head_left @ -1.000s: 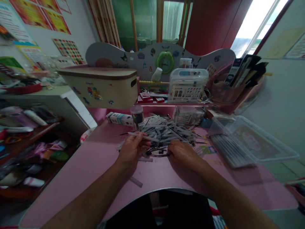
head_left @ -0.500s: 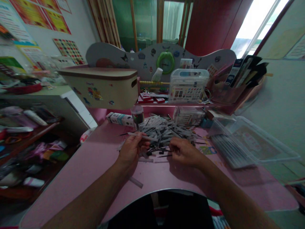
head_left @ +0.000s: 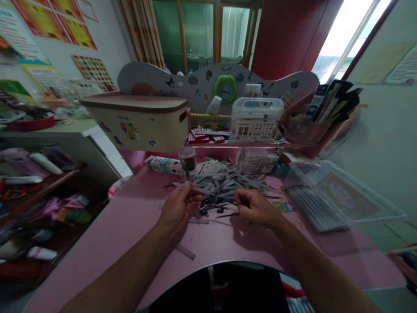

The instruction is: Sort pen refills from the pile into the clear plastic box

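My left hand (head_left: 182,204) pinches a translucent plastic tube (head_left: 198,190) between thumb and fingers, over the near left side of a pile. My right hand (head_left: 254,206) is closed at the near right side of the pile. A thin dark stick (head_left: 230,202) seems to run into its fingertips; its end is hidden there. The pile (head_left: 221,178) is a heap of clear tubes and thin dark sticks. Another dark stick (head_left: 228,215) lies on the pink table between my hands. Loose tubes lie closer to me, one (head_left: 185,251) near the table's curved edge.
An open clear plastic box (head_left: 316,217) with a row of tube-like pieces stands at right. Behind the pile are a round clear jar (head_left: 187,160), a white carton (head_left: 164,164) and a clear case (head_left: 257,160). A beige lidded bin (head_left: 140,126) sits on the shelf above.
My right hand has moved slightly right, away from my left hand, uncovering more of the dark stick on the table. My left hand keeps its tube almost in place.
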A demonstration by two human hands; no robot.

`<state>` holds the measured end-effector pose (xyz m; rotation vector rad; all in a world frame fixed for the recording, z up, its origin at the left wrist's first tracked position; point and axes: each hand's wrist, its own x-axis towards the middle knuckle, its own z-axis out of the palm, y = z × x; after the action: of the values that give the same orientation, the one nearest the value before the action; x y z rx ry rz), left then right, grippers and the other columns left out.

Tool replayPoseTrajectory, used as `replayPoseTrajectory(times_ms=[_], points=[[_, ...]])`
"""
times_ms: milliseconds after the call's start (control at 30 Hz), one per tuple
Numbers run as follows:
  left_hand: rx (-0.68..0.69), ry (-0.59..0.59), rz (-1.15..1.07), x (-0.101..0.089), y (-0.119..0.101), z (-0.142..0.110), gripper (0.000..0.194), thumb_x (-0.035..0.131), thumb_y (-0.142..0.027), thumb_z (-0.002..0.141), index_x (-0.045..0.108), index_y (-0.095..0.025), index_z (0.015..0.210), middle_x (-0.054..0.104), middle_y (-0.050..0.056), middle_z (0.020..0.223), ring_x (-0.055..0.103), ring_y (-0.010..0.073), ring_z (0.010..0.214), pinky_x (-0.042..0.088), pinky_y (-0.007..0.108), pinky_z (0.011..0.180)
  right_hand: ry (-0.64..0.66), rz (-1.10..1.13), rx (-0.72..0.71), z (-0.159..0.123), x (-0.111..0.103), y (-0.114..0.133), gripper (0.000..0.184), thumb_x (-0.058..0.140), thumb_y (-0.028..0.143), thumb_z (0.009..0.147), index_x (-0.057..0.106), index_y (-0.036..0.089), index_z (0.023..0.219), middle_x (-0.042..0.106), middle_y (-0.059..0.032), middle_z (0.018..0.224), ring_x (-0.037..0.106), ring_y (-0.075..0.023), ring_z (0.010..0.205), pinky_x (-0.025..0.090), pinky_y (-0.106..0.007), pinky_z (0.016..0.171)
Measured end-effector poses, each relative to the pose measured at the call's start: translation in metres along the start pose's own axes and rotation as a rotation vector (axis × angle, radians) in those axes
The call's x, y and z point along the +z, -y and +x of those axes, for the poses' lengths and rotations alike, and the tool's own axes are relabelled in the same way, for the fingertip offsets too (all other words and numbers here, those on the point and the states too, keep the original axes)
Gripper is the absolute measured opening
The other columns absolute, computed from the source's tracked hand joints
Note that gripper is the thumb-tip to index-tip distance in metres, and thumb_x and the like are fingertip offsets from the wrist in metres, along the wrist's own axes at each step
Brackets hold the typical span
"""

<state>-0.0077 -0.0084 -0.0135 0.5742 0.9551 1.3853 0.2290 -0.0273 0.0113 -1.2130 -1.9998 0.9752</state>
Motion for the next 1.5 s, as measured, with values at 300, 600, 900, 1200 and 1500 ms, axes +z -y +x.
replayPoseTrajectory(times_ms=[300,600,900,1200,1500], points=[[0.0,0.036,0.048,0.001,0.001,-0.004,0.014,0.064,-0.028,0.093,0.062,-0.015,0.087,0.071,0.003,0.065,0.066,0.0118,0.053,0.055,0.018,0.048,-0.029,-0.041,0.011,0.003,0.003,-0.005,0.007,0.047,0.016,0.063,0.042,0.02,0.064,0.039,0.006,0.058,0.035,-0.009,0.056,0.026,-0.021,0.052],[0.008,0.053,0.076,0.003,-0.001,-0.004,0.011,0.061,-0.024,0.094,0.061,-0.015,0.089,0.072,0.003,0.068,0.066,0.0102,0.053,0.054,0.016,0.049,-0.068,0.043,0.038,0.004,0.007,-0.008,0.002,0.051,0.017,0.071,0.053,0.018,0.071,0.045,0.0054,0.06,0.039,-0.0089,0.056,0.029,-0.021,0.053],[-0.114,0.116,0.036,0.005,0.0,-0.008,0.007,0.062,-0.02,0.093,0.063,-0.014,0.091,0.072,0.005,0.069,0.068,0.0118,0.054,0.055,0.016,0.048,0.052,0.725,0.082,0.003,0.011,-0.009,0.03,0.073,0.04,0.074,0.06,0.018,0.09,0.064,-0.0006,0.081,0.056,-0.0108,0.064,0.045,-0.024,0.061],[-0.217,0.185,-0.051,0.001,-0.001,-0.008,0.008,0.064,-0.021,0.093,0.065,-0.014,0.091,0.072,0.005,0.07,0.067,0.0114,0.052,0.056,0.017,0.048,0.108,0.891,0.095,0.002,0.015,-0.003,0.04,0.081,0.042,0.073,0.062,0.02,0.1,0.07,-0.0043,0.092,0.065,-0.0139,0.074,0.051,-0.028,0.069],[-0.307,0.327,-0.049,0.003,0.003,-0.019,0.012,0.063,-0.021,0.094,0.067,-0.012,0.087,0.069,0.005,0.062,0.065,0.0106,0.049,0.055,0.016,0.046,-0.116,0.298,0.035,0.004,0.027,-0.005,0.01,0.064,0.024,0.083,0.057,0.018,0.079,0.053,0.0036,0.071,0.051,-0.0106,0.064,0.04,-0.022,0.059]])
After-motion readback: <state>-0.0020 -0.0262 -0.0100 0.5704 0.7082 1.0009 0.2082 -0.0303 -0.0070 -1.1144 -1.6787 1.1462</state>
